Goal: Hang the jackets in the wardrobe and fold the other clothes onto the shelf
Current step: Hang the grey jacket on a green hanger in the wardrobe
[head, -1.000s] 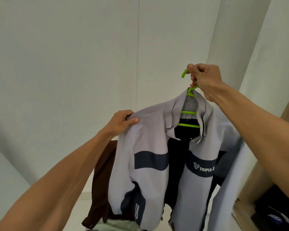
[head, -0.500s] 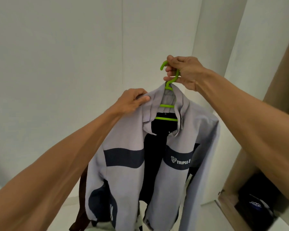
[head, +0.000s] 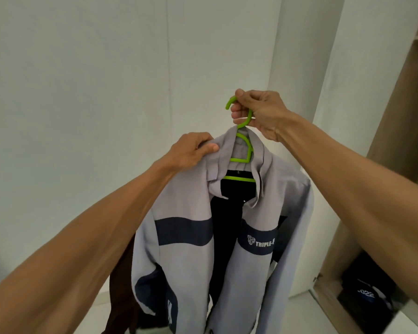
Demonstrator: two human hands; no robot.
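Note:
A light grey jacket (head: 186,206) with dark navy bands and a "TRIPLE-F" print hangs open on a bright green hanger (head: 243,160). My right hand (head: 258,114) grips the hanger's hook and holds it up in the air in front of the white wall. My left hand (head: 191,150) pinches the jacket's left shoulder, right beside the collar. The hanger's arms are hidden inside the jacket.
A brown garment (head: 121,292) hangs behind the jacket at the lower left. At the right stands the open wooden wardrobe (head: 396,131), with a dark folded garment (head: 369,297) on its lower shelf. A white panel (head: 362,68) stands beside it.
My left hand has slid from the outer shoulder up to the collar. The view has shifted, so more of the wardrobe shows at the right. My right hand still holds the hook.

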